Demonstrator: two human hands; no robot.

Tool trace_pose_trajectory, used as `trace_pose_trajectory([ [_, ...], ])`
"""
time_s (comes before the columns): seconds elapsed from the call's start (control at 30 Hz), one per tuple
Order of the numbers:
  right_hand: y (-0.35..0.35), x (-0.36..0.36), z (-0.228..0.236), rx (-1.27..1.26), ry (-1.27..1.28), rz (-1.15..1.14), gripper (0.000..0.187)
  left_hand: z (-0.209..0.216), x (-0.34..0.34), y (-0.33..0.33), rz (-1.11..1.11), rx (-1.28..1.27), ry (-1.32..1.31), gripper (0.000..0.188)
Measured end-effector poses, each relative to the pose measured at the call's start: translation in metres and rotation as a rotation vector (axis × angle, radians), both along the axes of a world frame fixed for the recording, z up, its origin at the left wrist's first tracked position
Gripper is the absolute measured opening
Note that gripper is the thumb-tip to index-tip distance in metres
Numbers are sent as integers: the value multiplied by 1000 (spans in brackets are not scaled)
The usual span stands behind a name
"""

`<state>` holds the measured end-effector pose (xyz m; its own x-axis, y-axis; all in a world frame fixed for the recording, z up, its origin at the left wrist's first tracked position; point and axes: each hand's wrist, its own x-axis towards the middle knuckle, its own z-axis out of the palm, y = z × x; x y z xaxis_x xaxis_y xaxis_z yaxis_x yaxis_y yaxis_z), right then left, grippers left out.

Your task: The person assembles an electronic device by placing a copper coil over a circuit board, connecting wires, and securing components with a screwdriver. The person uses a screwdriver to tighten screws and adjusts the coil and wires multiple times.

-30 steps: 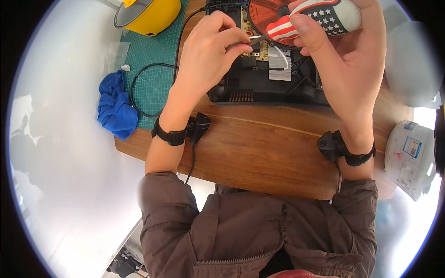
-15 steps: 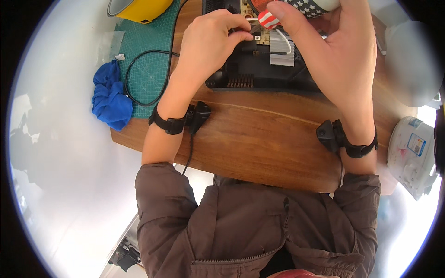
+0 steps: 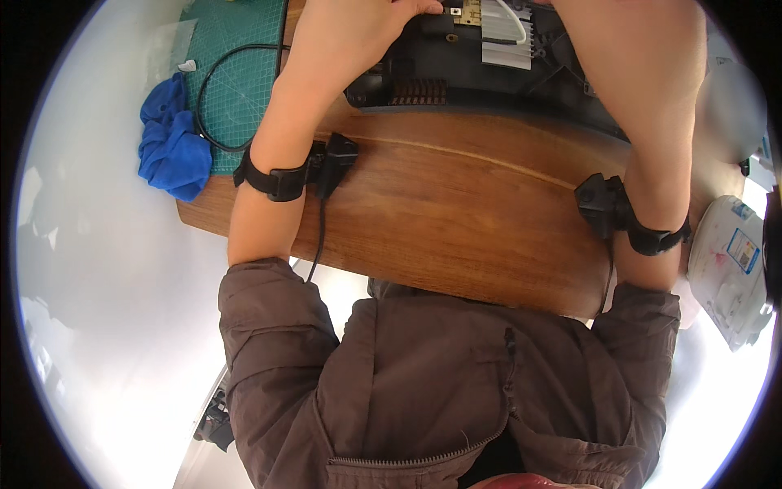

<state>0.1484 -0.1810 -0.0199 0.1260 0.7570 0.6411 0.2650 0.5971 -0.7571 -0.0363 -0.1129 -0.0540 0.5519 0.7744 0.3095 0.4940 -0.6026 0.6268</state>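
At the upper edge, my left hand reaches over a dark appliance housing. Its thumb is bent inward in a pinch beside a tan circuit board; the picture's edge cuts off the other fingertips, and what they hold cannot be made out. A silver finned heat sink sits next to the board, with a white wire curving over it. On the housing's right side, my right hand shows only its back and wrist; its fingers lie beyond the upper edge.
A green cutting mat lies at left under a looped black cable. Crumpled blue cloth rests by the mat's edge. A white container stands at right. Black strapped devices are on my wrists, trailing cables over the wooden table.
The view has shifted, so table things sit higher in it. The star-and-stripe patterned object at my right hand and the yellow container have left the view.
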Motion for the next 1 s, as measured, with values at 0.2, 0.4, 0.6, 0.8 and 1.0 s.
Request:
trace_pose_trajectory([
  [0.2,4,3,-4,11,2,24,38,5,-3,3,-37,-32,30,12],
  [0.4,10,5,-5,22,3,56,37,10,-5,2,-60,-1,76,13],
  [0.6,4,2,3,-61,21,25,37,10,-8,6,-128,39,77,15],
  [0.8,9,5,3,-73,12,35,38,12,-9,6,-127,-14,60,14],
  [1.0,5,-5,12,-103,-50,-10,38,13,-11,6,-205,54,44,16],
])
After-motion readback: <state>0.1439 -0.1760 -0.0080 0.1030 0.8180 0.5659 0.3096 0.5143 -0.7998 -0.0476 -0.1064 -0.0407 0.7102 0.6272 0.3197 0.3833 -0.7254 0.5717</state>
